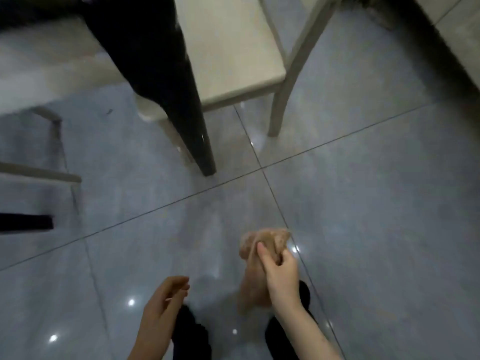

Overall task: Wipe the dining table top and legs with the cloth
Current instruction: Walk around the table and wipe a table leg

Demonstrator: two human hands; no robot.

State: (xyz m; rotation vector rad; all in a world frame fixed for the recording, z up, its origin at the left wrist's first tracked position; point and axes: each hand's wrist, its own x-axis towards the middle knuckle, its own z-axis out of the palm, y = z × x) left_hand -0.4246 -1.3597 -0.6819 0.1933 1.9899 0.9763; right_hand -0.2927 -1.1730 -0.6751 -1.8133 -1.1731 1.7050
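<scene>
Tiled floor (363, 203) bears black table leg (187, 120) (pale chair (233, 48) beside).

1. The cloth (270, 239) was gripped in the right hand (280, 274), just right of the left hand (163, 302), both above the floor (363, 203).
2. The bench leg (192, 126) stood ahead of both hands, slightly to their left, its foot on the floor.
3. A chair (233, 48) stood beyond that leg, ahead of the right hand.
4. Another chair's frame (39, 174) stood far left of the left hand.
</scene>
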